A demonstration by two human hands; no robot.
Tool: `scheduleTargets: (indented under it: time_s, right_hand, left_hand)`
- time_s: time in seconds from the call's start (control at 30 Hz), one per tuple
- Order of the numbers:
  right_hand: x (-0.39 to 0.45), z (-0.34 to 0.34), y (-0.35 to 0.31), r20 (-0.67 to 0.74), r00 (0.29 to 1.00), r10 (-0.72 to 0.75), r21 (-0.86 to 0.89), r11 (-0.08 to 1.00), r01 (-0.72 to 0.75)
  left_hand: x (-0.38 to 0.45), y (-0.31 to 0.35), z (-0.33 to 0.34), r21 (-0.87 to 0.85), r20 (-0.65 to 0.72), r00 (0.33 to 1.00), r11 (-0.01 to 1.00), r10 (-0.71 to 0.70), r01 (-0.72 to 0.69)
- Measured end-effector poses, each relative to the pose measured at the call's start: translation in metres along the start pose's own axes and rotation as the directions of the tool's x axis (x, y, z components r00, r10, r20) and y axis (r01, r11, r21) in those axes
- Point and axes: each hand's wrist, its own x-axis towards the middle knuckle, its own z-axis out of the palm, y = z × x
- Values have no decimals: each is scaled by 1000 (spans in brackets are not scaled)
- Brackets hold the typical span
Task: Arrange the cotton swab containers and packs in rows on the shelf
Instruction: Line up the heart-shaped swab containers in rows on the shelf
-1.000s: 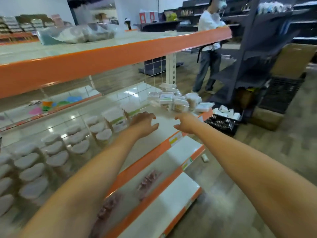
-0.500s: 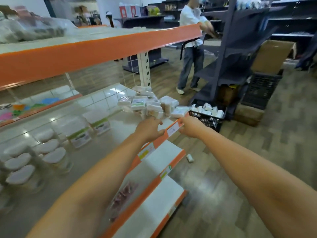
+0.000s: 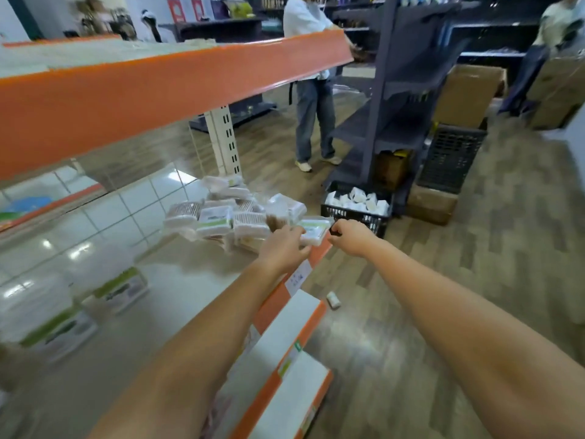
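Since the earlier frame both hands have reached the far end of the shelf (image 3: 177, 289), where before they were short of the heap of cotton swab packs (image 3: 228, 213). The left hand (image 3: 283, 248) now lies at the near edge of that heap, its fingers on a flat pack with a green label (image 3: 315, 231) that sits at the shelf's orange front lip; whether the fingers curl round the pack or only press on it cannot be told through the blur. The right hand (image 3: 349, 237) is just beside the same pack, out past the shelf's corner, with its fingers curled in; whether it pinches the pack's edge cannot be told either.

The heap lies loose and unsorted at the shelf's end, near the white slotted upright (image 3: 226, 137). Back along the shelf from the heap, towards the camera, stand blurred clear boxes with green labels (image 3: 118, 288).

Beyond the heap, on the floor, a black crate (image 3: 354, 213) holds white packets. Below the shelf's corner a small white item (image 3: 333, 301) lies on the wooden floor (image 3: 474, 264). Behind the crate stands a dark shelving unit (image 3: 395, 90), and past the heap a person in a white top and jeans (image 3: 313, 106) stands in the aisle.
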Motion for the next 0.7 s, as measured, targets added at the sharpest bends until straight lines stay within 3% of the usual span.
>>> scheduleTargets:
  time_s: [0.27, 0.33, 0.47, 0.7]
  right_hand:
    - [50, 20, 8, 76, 986, 151, 274, 947, -166]
    - [60, 25, 9, 95, 978, 184, 426, 881, -207]
    - [71, 29, 9, 136, 962, 238, 714, 649, -261]
    - [82, 8, 9, 118, 976, 184, 855, 481, -194]
  left_hand:
    - [34, -4, 12, -13, -7, 1000, 1000, 28, -28]
    - [37, -3, 14, -2, -20, 999, 1000, 29, -29]
    - [40, -1, 16, -16, -44, 999, 1000, 2, -2]
    - [49, 6, 2, -138, -92, 996, 990, -19, 6]
